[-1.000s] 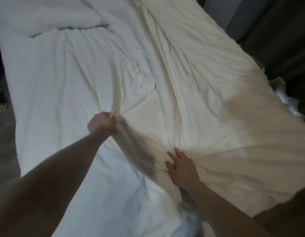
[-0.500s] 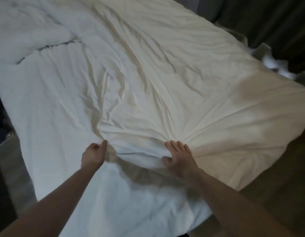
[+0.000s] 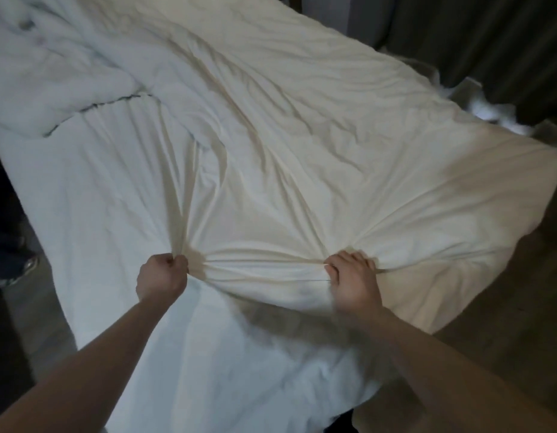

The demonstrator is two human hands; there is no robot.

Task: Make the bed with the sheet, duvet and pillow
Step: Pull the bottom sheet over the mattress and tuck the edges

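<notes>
Fists: left hand [image 3: 161, 278] at seven o'clock and right hand [image 3: 353, 278] at five each clench bunched duvet [image 3: 302, 170], which sprawls across the bed. Best pull evenly, keeping both grips level.

We see a plain cream duvet [image 3: 317, 145] over a white sheet [image 3: 93, 195], dark grey curtain [image 3: 489, 35] behind.

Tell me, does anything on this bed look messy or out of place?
Yes. The cream sheet lies askew and creased, bunched where the left hand and right hand grip it. A white duvet sits crumpled at the far left corner.
</notes>
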